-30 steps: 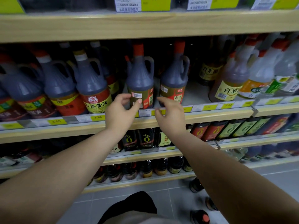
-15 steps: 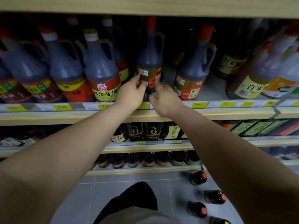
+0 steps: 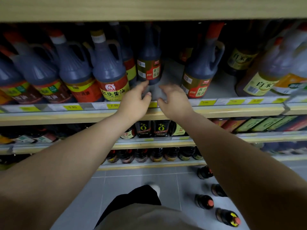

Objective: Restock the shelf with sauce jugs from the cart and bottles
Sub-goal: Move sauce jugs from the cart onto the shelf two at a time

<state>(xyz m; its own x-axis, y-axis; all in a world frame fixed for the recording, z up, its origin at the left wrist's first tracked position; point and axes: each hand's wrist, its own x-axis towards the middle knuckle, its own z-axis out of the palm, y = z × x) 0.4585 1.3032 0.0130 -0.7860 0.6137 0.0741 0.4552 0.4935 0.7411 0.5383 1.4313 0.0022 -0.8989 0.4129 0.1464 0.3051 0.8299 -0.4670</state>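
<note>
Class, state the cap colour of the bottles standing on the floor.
Red caps, seen best in the head view.

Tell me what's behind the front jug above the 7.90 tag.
A second jug with a red and yellow label stands right behind the front jug, which covers most of it. Anything deeper is hidden by both jugs and lost in shadow.
</note>
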